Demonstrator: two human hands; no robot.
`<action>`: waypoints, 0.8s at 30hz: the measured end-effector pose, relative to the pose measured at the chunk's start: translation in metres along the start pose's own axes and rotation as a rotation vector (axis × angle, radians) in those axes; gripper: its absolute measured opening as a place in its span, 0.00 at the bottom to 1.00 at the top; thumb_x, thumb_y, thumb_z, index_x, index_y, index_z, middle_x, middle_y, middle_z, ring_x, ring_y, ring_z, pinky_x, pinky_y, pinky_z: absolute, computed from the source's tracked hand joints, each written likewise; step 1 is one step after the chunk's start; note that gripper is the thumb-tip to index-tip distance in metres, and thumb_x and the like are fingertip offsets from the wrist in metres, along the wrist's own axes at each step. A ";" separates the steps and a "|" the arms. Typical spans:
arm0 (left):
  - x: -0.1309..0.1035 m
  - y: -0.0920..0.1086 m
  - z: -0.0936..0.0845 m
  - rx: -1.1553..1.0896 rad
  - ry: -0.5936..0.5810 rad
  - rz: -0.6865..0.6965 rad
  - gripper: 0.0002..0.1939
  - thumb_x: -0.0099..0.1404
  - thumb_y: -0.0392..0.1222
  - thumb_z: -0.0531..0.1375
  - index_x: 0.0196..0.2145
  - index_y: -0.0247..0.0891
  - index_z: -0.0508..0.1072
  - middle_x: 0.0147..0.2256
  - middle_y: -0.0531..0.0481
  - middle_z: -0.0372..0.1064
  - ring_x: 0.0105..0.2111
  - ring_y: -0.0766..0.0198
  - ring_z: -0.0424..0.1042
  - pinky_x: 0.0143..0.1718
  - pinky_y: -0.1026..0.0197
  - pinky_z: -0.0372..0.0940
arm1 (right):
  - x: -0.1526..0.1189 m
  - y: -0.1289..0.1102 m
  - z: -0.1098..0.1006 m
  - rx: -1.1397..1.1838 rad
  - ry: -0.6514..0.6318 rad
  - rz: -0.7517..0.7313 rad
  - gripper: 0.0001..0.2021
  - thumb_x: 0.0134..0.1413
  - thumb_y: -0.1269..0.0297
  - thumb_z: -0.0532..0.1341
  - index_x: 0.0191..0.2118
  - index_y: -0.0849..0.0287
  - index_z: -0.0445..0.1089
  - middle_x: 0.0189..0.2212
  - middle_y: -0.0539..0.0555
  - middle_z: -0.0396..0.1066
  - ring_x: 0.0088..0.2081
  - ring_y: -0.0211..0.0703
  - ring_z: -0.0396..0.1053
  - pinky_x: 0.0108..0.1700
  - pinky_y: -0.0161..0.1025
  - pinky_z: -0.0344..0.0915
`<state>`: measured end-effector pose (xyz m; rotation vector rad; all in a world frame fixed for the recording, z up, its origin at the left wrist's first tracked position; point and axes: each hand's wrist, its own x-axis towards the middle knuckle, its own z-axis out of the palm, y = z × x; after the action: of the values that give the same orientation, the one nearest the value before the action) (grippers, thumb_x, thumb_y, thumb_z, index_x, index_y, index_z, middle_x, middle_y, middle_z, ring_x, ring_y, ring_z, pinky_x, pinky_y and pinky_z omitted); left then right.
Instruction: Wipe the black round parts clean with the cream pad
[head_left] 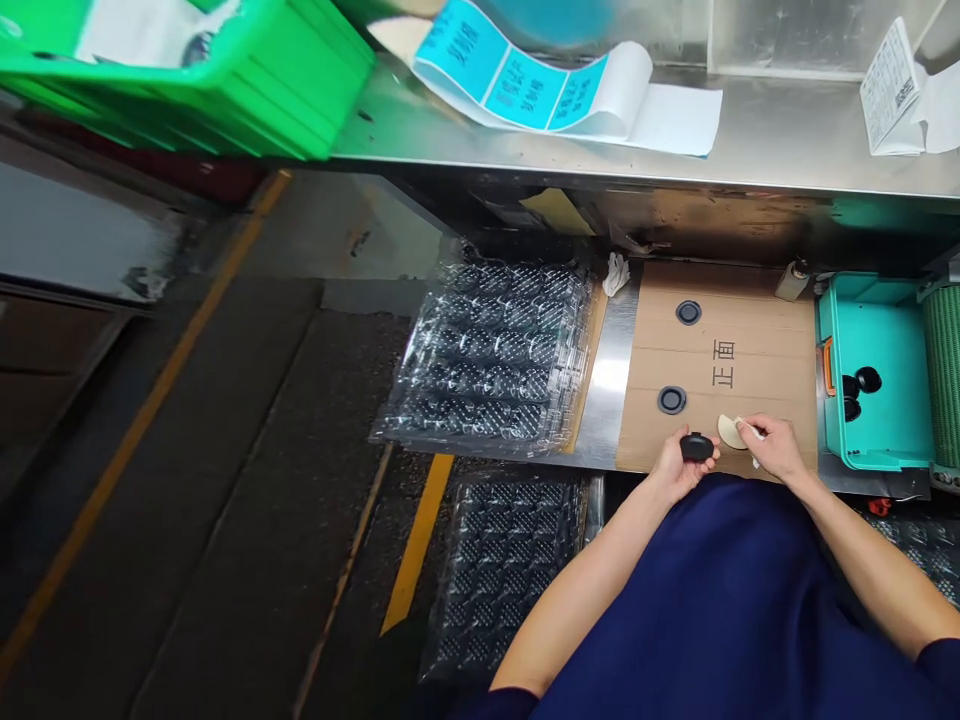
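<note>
Black rounded part [697, 449], gripped in fingers of L hand [672, 472]; pale disc [727, 432], pinched betw. fingertips of R hand [777, 448], lies just to its right. Cardboard sheet [652, 355] on table [609, 385] reads "正面" (printed sideways); blue labels [517, 82], top ctr., bear blurred Chin. chars.

A: How did the black part [697, 446] look?
B: I gripped it and saw smooth plastic; the cardboard sheet [772, 330] looked matt.
A: What were the trays [495, 350]?
B: Thin, glossy plastic, I noted. The shelf [787, 140] showed reflective metal; the label strip [525, 85], smooth paper.
</note>
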<state>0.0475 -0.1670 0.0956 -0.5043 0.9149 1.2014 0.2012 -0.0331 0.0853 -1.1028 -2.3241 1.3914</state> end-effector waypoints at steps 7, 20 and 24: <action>-0.016 0.020 0.022 -0.210 -0.017 -0.066 0.30 0.76 0.52 0.42 0.43 0.23 0.73 0.27 0.40 0.69 0.20 0.69 0.66 0.17 0.71 0.62 | -0.008 0.028 0.029 0.154 0.005 0.222 0.22 0.55 0.45 0.61 0.35 0.62 0.80 0.21 0.51 0.70 0.22 0.39 0.62 0.25 0.35 0.56; -0.015 0.014 0.020 0.004 -0.171 0.047 0.33 0.74 0.61 0.43 0.44 0.29 0.75 0.30 0.40 0.73 0.23 0.65 0.71 0.20 0.67 0.62 | -0.010 0.042 0.033 0.245 0.037 0.266 0.27 0.56 0.40 0.60 0.44 0.61 0.79 0.27 0.52 0.74 0.24 0.40 0.67 0.26 0.35 0.62; -0.013 0.010 0.011 0.091 -0.211 0.148 0.31 0.73 0.62 0.45 0.48 0.33 0.75 0.37 0.39 0.76 0.25 0.63 0.72 0.20 0.66 0.58 | -0.006 0.027 0.027 0.356 0.042 0.273 0.29 0.58 0.40 0.60 0.50 0.61 0.75 0.32 0.56 0.76 0.28 0.41 0.69 0.28 0.36 0.66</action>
<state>0.0405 -0.1628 0.1137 -0.2344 0.8314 1.3129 0.2045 -0.0484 0.0496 -1.3493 -1.8467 1.7702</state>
